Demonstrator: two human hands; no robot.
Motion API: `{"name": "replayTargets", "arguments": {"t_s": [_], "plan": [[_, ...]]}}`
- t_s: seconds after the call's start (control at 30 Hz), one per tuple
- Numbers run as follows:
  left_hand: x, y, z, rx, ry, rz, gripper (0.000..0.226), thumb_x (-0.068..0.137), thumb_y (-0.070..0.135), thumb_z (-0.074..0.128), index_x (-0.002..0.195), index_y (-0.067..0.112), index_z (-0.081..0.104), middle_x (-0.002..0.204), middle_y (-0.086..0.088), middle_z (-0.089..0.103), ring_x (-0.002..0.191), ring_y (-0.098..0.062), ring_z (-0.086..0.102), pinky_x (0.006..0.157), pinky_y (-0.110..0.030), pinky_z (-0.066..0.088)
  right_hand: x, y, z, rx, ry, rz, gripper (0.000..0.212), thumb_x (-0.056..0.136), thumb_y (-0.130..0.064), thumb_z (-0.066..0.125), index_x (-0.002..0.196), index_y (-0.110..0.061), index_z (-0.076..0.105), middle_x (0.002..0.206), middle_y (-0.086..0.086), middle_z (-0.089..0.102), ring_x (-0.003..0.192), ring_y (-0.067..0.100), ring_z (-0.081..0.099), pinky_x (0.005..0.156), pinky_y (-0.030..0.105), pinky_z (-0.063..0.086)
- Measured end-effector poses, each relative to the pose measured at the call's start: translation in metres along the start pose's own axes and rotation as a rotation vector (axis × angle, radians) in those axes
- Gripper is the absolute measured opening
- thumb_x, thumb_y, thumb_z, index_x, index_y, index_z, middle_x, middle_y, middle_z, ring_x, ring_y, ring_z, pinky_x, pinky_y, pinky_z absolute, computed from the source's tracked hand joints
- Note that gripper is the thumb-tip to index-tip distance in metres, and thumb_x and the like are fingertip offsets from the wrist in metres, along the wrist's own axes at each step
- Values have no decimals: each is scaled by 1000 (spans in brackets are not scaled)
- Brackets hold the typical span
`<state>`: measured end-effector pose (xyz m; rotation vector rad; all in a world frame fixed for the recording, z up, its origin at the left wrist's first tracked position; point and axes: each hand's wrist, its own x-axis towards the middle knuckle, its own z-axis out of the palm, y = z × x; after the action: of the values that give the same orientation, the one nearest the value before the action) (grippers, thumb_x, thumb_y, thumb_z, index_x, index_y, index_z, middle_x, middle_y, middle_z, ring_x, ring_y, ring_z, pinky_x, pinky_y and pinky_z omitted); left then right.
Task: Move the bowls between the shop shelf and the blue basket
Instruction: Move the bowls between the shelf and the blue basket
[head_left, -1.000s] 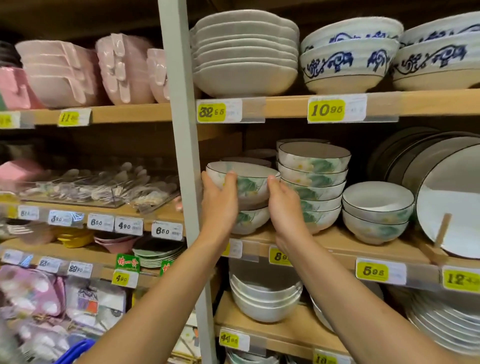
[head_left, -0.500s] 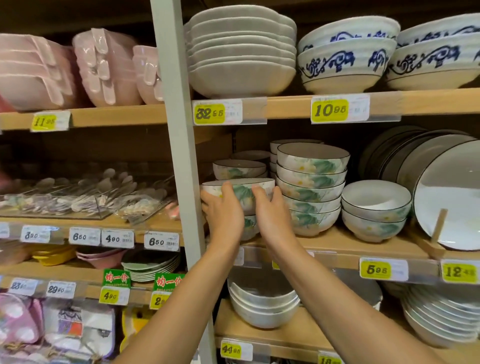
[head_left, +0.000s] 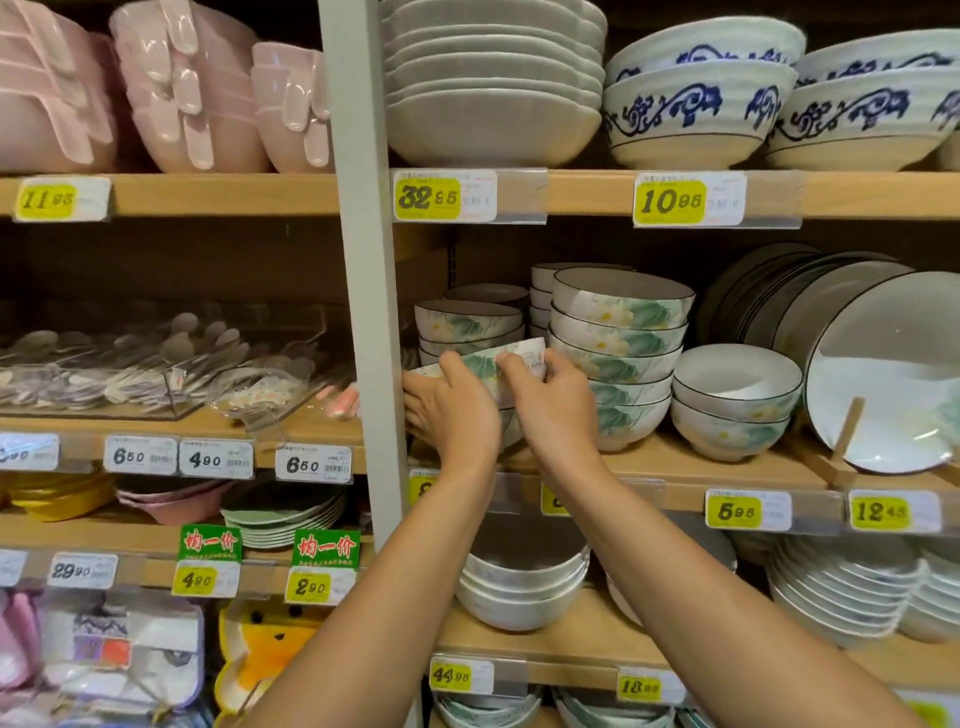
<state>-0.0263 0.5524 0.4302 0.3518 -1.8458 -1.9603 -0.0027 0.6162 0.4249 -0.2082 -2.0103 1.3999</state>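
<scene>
Both hands grip one white bowl with a green leaf print (head_left: 480, 366), tilted at the front left of the middle shelf (head_left: 675, 470). My left hand (head_left: 449, 410) curls round its left side and my right hand (head_left: 550, 397) holds its right rim. Another bowl stands under it, mostly hidden by my hands. Behind it sits a short stack of like bowls (head_left: 467, 327). To the right rises a taller stack of the same pattern (head_left: 618, 353). The blue basket is not in view.
A grey upright post (head_left: 363, 260) stands just left of my left hand. Two small white bowls (head_left: 735, 400) and leaning plates (head_left: 883, 364) fill the shelf's right. White bowls (head_left: 519, 587) sit on the shelf below, large bowls (head_left: 493, 83) above.
The bowl in both hands has come down from above the front stack to low on it and has tilted. The view has shifted closer and slightly right.
</scene>
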Motion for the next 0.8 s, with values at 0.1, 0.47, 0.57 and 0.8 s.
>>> {"name": "replayTargets", "arguments": {"t_s": [0.1, 0.47, 0.57, 0.8], "plan": [[-1, -3, -1, -24, -11, 11, 70, 96, 36, 32, 155, 16, -1, 163, -5, 0, 149, -25, 2, 118, -53, 2, -2, 0, -2, -26, -14, -26, 26, 83, -43, 60, 79, -17, 60, 70, -6, 59, 63, 8, 52, 53, 28, 33], [1, -8, -3, -20, -48, 208, 62, 100, 24, 28, 155, 17, 2, 163, -3, -1, 149, -22, -1, 121, -47, 0, 0, 7, -6, -305, -76, -86, 30, 87, -43, 49, 71, -18, 48, 65, -5, 51, 63, 13, 48, 51, 28, 26], [2, -10, -5, 21, -52, 271, 60, 101, 24, 28, 155, 14, 4, 163, -4, -1, 149, -21, -1, 121, -45, 1, 0, 10, -5, -365, -75, -97, 36, 89, -47, 45, 84, -12, 52, 79, 2, 56, 79, 24, 53, 63, 31, 30], [6, -16, -7, 76, -77, 377, 61, 100, 22, 29, 155, 11, 3, 163, -6, 0, 149, -19, -2, 121, -36, -1, -5, 18, -1, -408, -66, -127, 62, 97, -53, 35, 131, -3, 46, 115, 16, 63, 111, 34, 54, 78, 35, 34]]}}
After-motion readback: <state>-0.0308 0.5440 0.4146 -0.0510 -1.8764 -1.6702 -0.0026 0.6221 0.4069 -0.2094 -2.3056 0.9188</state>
